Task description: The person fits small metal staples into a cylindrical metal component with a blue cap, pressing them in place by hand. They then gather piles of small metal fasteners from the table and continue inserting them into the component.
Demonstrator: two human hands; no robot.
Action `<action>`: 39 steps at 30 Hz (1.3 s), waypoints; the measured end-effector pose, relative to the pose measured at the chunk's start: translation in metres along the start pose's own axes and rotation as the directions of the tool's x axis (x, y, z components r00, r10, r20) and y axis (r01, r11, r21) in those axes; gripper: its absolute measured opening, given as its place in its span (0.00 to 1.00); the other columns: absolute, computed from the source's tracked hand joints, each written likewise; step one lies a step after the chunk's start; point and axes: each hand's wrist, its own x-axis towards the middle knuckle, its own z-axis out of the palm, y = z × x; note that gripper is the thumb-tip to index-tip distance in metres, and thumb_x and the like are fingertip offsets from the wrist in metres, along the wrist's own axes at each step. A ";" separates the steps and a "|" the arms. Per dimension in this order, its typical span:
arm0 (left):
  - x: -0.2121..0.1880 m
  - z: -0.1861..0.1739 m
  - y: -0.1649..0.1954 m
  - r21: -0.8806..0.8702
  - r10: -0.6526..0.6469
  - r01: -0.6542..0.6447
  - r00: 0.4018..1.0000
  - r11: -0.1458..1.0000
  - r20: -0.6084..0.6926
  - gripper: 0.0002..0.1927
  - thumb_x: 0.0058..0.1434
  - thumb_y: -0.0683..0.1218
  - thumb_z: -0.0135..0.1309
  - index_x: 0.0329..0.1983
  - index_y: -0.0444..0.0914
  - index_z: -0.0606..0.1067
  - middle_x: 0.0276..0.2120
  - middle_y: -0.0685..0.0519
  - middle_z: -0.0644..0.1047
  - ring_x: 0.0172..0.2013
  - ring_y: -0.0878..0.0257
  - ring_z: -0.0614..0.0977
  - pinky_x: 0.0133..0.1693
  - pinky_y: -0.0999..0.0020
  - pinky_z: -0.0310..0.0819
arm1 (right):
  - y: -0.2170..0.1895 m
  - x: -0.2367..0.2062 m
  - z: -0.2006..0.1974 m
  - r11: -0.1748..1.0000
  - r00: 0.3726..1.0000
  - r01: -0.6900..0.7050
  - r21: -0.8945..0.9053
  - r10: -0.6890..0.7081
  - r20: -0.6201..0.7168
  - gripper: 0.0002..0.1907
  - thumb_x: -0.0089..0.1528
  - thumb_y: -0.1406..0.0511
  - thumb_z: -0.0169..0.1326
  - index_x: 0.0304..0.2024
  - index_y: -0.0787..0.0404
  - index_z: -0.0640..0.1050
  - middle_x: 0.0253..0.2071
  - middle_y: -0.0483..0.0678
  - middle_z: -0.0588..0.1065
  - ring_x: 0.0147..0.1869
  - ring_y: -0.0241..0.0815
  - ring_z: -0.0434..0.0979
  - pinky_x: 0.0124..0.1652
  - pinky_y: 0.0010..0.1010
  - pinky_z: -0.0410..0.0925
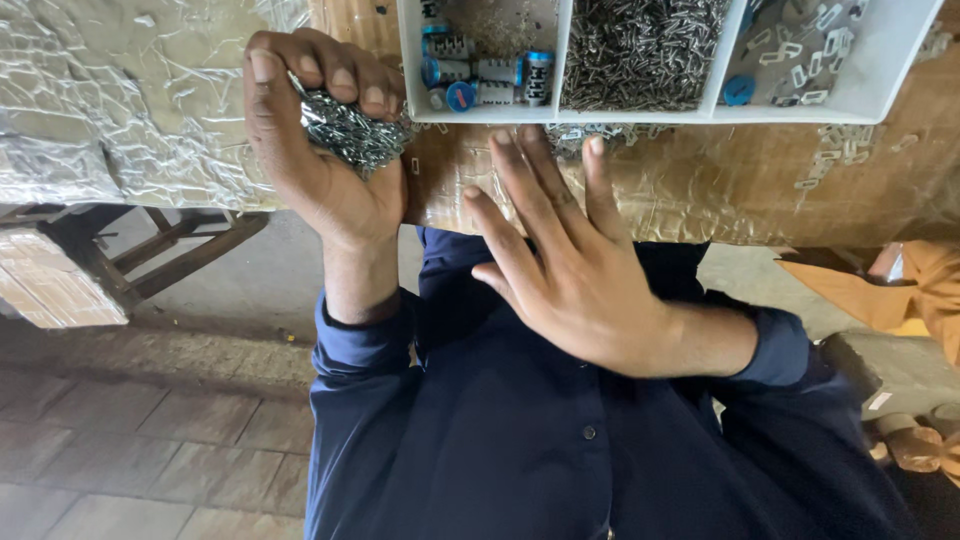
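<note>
My left hand (315, 130) is curled around a heap of small shiny metal pieces (352, 132), held at the edge of the tape-covered brown table (700, 185). My right hand (570, 255) is flat and open with fingers spread, its fingertips resting on the table edge just below a white divided tray (640, 112). The tray's left compartment holds cylindrical metal lock parts with blue caps (478, 72), the middle one is full of small metal pins (640, 50), and the right one holds small flat metal clips (800, 60).
Loose clips (835, 160) lie scattered on the table below the tray. Crinkled plastic sheeting (120, 100) covers the surface at left, with a wooden frame (150, 250) beneath. An orange cloth (900, 290) sits at right. Below is a brick floor (150, 450).
</note>
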 end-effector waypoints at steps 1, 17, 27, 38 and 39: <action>0.000 0.000 -0.001 -0.008 0.001 -0.001 1.000 1.000 0.005 0.17 0.83 0.54 0.42 0.42 0.38 0.64 0.33 0.52 0.67 0.31 0.64 0.71 0.35 0.69 0.65 | 0.002 0.000 0.001 0.999 1.000 -0.002 -0.039 0.002 0.006 0.42 0.65 0.52 0.67 0.72 0.67 0.68 0.76 0.70 0.57 0.81 0.67 0.56 0.73 0.69 0.37; 0.004 0.000 -0.005 -0.017 0.051 -0.051 0.998 0.999 0.020 0.16 0.82 0.52 0.45 0.42 0.36 0.65 0.32 0.50 0.67 0.32 0.62 0.73 0.36 0.68 0.70 | 0.002 -0.002 -0.012 0.993 1.000 0.017 -0.121 -0.015 0.018 0.35 0.66 0.51 0.65 0.64 0.69 0.76 0.73 0.66 0.64 0.79 0.62 0.63 0.74 0.67 0.40; 0.003 0.008 -0.003 0.007 0.065 -0.065 0.998 0.998 0.007 0.16 0.83 0.50 0.42 0.42 0.34 0.65 0.33 0.49 0.68 0.32 0.62 0.72 0.37 0.67 0.68 | -0.002 0.021 -0.001 0.999 0.999 0.051 0.004 -0.051 -0.011 0.36 0.65 0.54 0.66 0.67 0.69 0.73 0.72 0.68 0.61 0.76 0.68 0.62 0.73 0.60 0.56; 0.002 0.012 -0.006 0.002 0.079 -0.079 0.997 0.997 -0.005 0.14 0.83 0.48 0.42 0.42 0.34 0.65 0.32 0.50 0.67 0.33 0.63 0.71 0.38 0.68 0.67 | -0.005 0.032 0.012 0.997 0.996 0.047 0.055 -0.043 -0.079 0.35 0.66 0.58 0.67 0.65 0.77 0.71 0.73 0.66 0.60 0.79 0.62 0.59 0.74 0.48 0.62; 0.002 0.012 -0.006 0.000 0.084 -0.084 0.996 0.996 -0.005 0.14 0.83 0.48 0.42 0.42 0.34 0.65 0.32 0.50 0.67 0.32 0.63 0.70 0.38 0.68 0.67 | -0.005 0.032 0.013 0.998 0.996 0.052 0.034 -0.050 -0.070 0.35 0.66 0.58 0.67 0.65 0.77 0.71 0.72 0.66 0.61 0.78 0.63 0.59 0.73 0.48 0.62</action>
